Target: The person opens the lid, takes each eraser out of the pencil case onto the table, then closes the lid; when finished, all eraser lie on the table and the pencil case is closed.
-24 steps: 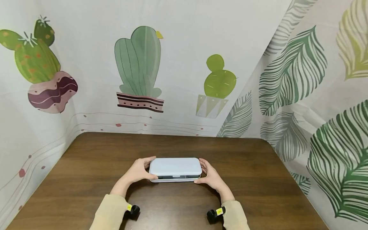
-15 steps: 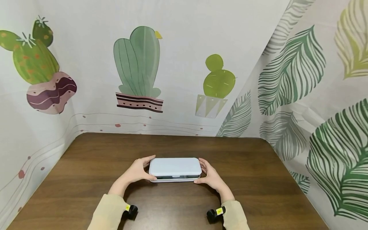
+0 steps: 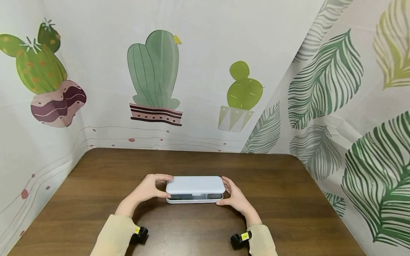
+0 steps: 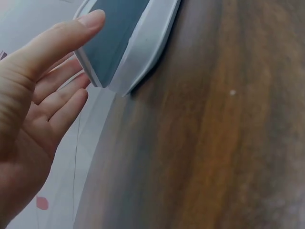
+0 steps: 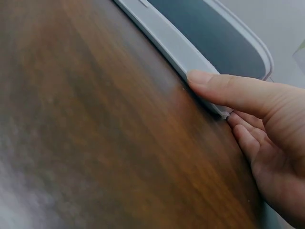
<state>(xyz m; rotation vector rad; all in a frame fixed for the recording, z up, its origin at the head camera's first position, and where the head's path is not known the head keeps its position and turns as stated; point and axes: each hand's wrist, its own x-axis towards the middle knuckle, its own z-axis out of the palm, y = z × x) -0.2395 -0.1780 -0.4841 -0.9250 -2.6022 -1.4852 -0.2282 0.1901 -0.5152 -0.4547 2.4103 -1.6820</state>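
Note:
A pale blue pencil case lies on the table, its lid raised a little at the front. Through the gap a dark interior with a divider shows. My left hand grips the lid at its left end, thumb on the front edge and fingers toward the back. In the left wrist view the thumb overlaps the lid's dark inner side. At the other end, my right hand holds the base, its thumb on the front wall and its fingers curled round the corner. Most of the contents are hidden by the lid.
The brown wooden table spreads around the case on all sides. A cloth backdrop printed with cacti and leaves hangs behind it. Each wrist carries a small black camera, one of them the left camera.
The lid's front edge has risen, widening the gap above the base. My left hand has shifted slightly left and up with it, while my right hand has stayed in place.

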